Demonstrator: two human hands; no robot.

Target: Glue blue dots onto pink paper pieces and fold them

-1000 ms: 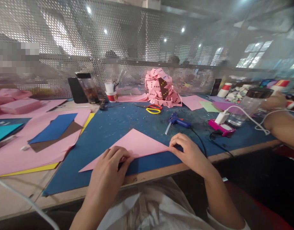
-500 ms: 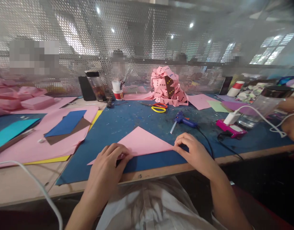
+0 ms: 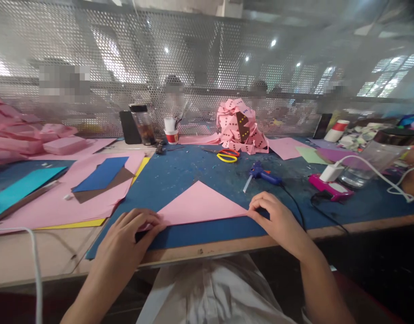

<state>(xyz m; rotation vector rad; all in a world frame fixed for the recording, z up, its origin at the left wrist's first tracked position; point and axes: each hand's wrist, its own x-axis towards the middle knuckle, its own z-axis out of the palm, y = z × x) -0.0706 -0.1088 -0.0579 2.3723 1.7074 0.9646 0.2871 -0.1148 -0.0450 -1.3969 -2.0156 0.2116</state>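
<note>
A folded pink sheet of paper [image 3: 202, 204] lies on the blue mat as a wide triangle, its point away from me and its long folded edge towards me. My left hand [image 3: 131, 231] pinches the folded edge near the left corner, thumb against fingers; that corner is hidden under it. At the right corner my right hand [image 3: 272, 216] grips the paper's tip between thumb and fingertips. Just beyond my right hand rests a blue glue gun [image 3: 266, 174] with a glue stick poking out. Scissors [image 3: 227, 155] with red and yellow handles lie farther back.
Pink sheets [image 3: 102, 198] with blue and brown pieces cover the left side. A pink paper model [image 3: 236, 126] with dark dots stands at the back. To the right are a magenta power strip [image 3: 330, 186], cables and a clear jar [image 3: 362, 168]. A person's arm shows at the right edge.
My left hand has slid left along the folded edge towards the left corner, baring more of the crease. My right hand keeps its pinch on the right tip. The view has shifted slightly.
</note>
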